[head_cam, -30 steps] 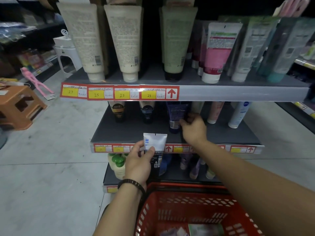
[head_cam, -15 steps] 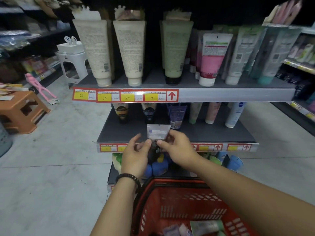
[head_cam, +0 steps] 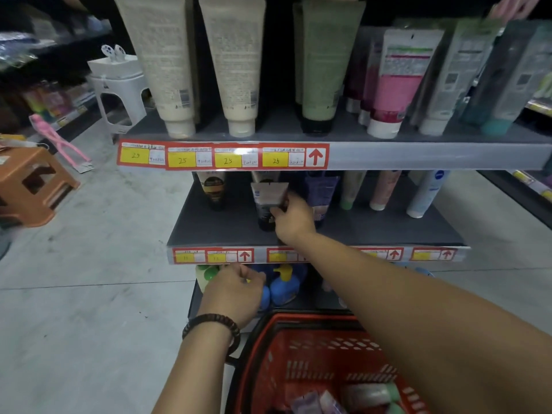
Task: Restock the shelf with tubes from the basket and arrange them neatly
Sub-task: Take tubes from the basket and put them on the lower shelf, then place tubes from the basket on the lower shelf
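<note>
1. Tube (head_cam: 268,196) is standing cap-down on the middle shelf (head_cam: 373,231), between the black-and-gold tube (head_cam: 213,186) and the purple tube (head_cam: 321,186). You're setting it into its row.
2. Your right hand (head_cam: 294,219) is pinching it at mid-body, with thumb and fingertips closing on the soft wall below the crimped end.
3. Your left hand (head_cam: 236,291) is hanging just under the price strip (head_cam: 191,256), fingers loosely curling. I'm seeing nothing in it.
4. My read is that you're nearly finishing this placement. The next move is calling for seating the cap flat, squaring it with its neighbours, then easing off. It's looking tall over a narrow cap, so probably tippy.
5. It's looking like squeezable plastic, pale grey on top and dark below, tapering from a wide flat crimp to a round cap. The shelf deck is looking matte, dark and flat.
6. Red basket (head_cam: 286,348), rigid slotted plastic, is sitting below you with spare tubes (head_cam: 366,394) lying loose in it, so plenty of restocking is remaining.
</note>
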`<state>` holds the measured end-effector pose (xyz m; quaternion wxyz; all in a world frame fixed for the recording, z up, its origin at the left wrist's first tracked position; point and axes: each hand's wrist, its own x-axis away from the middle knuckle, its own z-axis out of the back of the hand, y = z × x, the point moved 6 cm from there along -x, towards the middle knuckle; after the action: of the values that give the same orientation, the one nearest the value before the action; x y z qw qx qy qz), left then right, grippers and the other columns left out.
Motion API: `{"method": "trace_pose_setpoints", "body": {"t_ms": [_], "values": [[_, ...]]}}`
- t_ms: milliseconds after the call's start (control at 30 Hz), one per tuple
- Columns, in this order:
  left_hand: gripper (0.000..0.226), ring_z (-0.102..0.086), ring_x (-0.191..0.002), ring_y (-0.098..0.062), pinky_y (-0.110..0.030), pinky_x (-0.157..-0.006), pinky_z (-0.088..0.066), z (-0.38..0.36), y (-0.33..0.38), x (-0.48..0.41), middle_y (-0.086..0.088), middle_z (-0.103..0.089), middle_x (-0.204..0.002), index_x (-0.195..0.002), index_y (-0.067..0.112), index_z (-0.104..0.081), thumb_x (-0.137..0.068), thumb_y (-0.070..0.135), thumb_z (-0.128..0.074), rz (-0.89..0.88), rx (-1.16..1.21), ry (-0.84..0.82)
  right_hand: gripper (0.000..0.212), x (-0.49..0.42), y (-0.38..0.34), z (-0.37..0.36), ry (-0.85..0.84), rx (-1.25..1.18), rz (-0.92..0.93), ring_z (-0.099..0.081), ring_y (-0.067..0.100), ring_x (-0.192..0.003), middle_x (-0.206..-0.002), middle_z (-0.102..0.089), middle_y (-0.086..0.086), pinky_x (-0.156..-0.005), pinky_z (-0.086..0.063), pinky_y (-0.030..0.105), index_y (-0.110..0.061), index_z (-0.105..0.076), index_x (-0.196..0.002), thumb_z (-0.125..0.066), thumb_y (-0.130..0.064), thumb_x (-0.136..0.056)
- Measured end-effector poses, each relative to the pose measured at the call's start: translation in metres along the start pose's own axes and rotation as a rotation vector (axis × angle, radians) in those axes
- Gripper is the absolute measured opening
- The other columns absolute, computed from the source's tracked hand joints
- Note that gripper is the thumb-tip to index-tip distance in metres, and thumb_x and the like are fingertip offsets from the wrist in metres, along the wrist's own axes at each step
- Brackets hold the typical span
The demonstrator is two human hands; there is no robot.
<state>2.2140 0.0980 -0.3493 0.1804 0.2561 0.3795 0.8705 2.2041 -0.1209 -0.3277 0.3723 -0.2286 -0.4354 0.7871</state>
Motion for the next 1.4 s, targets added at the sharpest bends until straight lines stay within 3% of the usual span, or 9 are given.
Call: {"method": "trace_pose_setpoints", "body": {"t_ms": [267, 400, 533, 633, 833, 1000, 1100, 1200, 1400], "values": [[0.028, -0.063, -0.088, -0.02, -0.031, -0.085, -0.047, -0.007, -0.006, 0.005, 0.009, -0.066, -0.088, -0.105, 0.024, -0.069, -0.105, 0.051, -0.063, 0.01, -0.294, -0.097, 0.036, -0.005, 0.007, -0.003, -0.025, 0.064, -0.042, -0.067, 0.037, -0.133, -0.14, -0.073, 0.013, -0.113, -0.054, 0.045, -0.014, -0.062, -0.14, -0.072, -0.015, -0.105], [0.038, -0.07, -0.107, -0.034, -0.032, -0.088, -0.049, -0.008, 0.0, 0.007, -0.01, -0.077, -0.117, -0.115, 0.019, -0.074, -0.101, 0.053, -0.066, 0.002, -0.403, -0.086, 0.042, 0.022, 0.01, 0.012, -0.021, -0.095, -0.046, -0.072, 0.03, -0.122, -0.126, -0.076, 0.009, -0.112, -0.056, 0.046, -0.009, -0.063, -0.137, -0.079, -0.015, -0.099], [0.04, -0.074, -0.109, -0.038, -0.035, -0.087, -0.053, -0.026, 0.007, 0.018, -0.016, -0.08, -0.117, -0.107, 0.01, -0.078, -0.103, 0.048, -0.064, -0.049, -0.475, -0.13, 0.024, 0.08, 0.01, 0.05, -0.083, -0.11, 0.071, -0.071, 0.011, -0.083, -0.088, -0.075, -0.007, -0.087, -0.06, 0.031, -0.018, -0.071, -0.116, -0.078, -0.01, -0.094], [0.033, -0.071, -0.103, -0.037, -0.034, -0.081, -0.05, -0.052, 0.013, 0.031, -0.016, -0.077, -0.112, -0.099, 0.013, -0.075, -0.106, 0.042, -0.062, -0.103, -0.558, -0.218, 0.019, 0.126, 0.033, 0.065, -0.322, -0.18, 0.036, -0.072, 0.02, -0.073, -0.082, -0.076, 0.006, -0.061, -0.057, 0.027, -0.016, -0.074, -0.103, -0.076, 0.001, -0.095], [0.034, -0.073, -0.103, -0.035, -0.042, -0.088, -0.063, -0.118, -0.001, 0.051, -0.013, -0.077, -0.113, -0.112, 0.012, -0.078, -0.099, 0.042, -0.07, -0.19, -0.794, -0.284, 0.017, 0.192, 0.125, 0.085, -0.346, -0.179, -0.169, -0.064, 0.023, -0.056, -0.071, -0.071, 0.01, -0.065, -0.057, 0.038, -0.008, -0.073, -0.087, -0.071, 0.005, -0.097], [0.044, -0.077, -0.116, -0.033, -0.035, -0.09, -0.061, -0.195, -0.082, 0.071, -0.016, -0.08, -0.124, -0.127, 0.008, -0.079, -0.09, 0.032, -0.079, 0.008, -0.951, -0.505, 0.017, 0.238, 0.238, 0.057, -0.532, 0.074, -0.419, -0.071, 0.03, -0.065, -0.078, -0.077, 0.015, -0.07, -0.061, 0.048, -0.013, -0.077, -0.081, -0.074, -0.013, -0.097], [0.061, -0.071, -0.127, -0.032, -0.034, -0.093, -0.057, -0.242, -0.146, 0.084, -0.017, -0.07, -0.142, -0.151, 0.005, -0.06, -0.095, 0.024, -0.077, 0.196, -0.889, -0.622, 0.019, 0.271, 0.292, 0.037, -0.741, 0.316, -0.425, -0.076, 0.041, -0.104, -0.102, -0.078, 0.018, -0.075, -0.053, 0.034, -0.01, -0.08, -0.099, -0.069, -0.025, -0.103], [0.067, -0.065, -0.133, -0.028, -0.035, -0.108, -0.056, -0.304, -0.229, 0.075, -0.009, -0.064, -0.155, -0.159, 0.022, -0.054, -0.098, 0.048, -0.065, 0.285, -0.816, -0.677, 0.029, 0.297, 0.337, 0.022, -0.781, 0.432, -0.437, -0.072, 0.03, -0.097, -0.098, -0.073, 0.006, -0.072, -0.045, 0.031, -0.02, -0.076, -0.098, -0.074, -0.049, -0.098], [0.05, -0.062, -0.101, -0.025, -0.03, -0.087, -0.054, -0.308, -0.221, 0.089, -0.015, -0.068, -0.137, -0.146, 0.009, -0.062, -0.11, 0.044, -0.059, 0.501, -0.477, -0.522, 0.061, 0.302, 0.382, -0.007, -0.735, 0.493, -0.415, -0.07, 0.028, -0.116, -0.128, -0.075, 0.009, -0.088, -0.047, 0.03, -0.021, -0.066, -0.141, -0.085, -0.05, -0.091]]}}
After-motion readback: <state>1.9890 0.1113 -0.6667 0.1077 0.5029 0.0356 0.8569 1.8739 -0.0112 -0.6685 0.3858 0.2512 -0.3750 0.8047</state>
